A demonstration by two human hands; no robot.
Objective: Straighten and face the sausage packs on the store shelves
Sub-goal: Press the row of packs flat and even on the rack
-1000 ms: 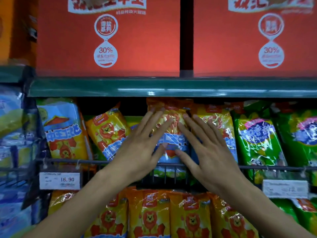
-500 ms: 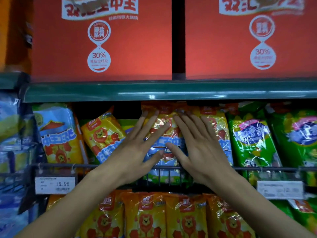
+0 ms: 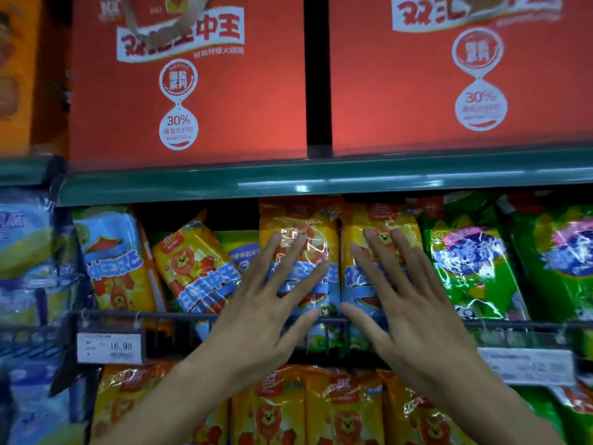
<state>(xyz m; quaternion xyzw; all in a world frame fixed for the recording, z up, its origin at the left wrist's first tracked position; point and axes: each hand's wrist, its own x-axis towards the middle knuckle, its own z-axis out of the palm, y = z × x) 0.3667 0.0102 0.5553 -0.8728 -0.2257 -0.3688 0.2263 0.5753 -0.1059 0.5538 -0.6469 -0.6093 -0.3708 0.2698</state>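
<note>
Two yellow sausage packs with a lion print stand upright side by side on the middle shelf. My left hand (image 3: 266,303) lies flat, fingers spread, on the left pack (image 3: 301,226). My right hand (image 3: 404,303) lies flat in the same way on the right pack (image 3: 382,220). To their left, another yellow lion pack (image 3: 189,261) leans tilted to the left, beside an upright blue and yellow pack (image 3: 112,252). Green packs (image 3: 465,264) stand on the right.
A wire rail (image 3: 179,316) runs along the shelf front with a price tag (image 3: 109,346) reading 16.90. Red cartons (image 3: 192,91) fill the green shelf (image 3: 321,184) above. A row of yellow lion packs (image 3: 346,409) stands on the shelf below.
Both hands have slid apart and a little down the pack faces. The right hand has shifted onto the right pack, and the two packs now stand upright and apart.
</note>
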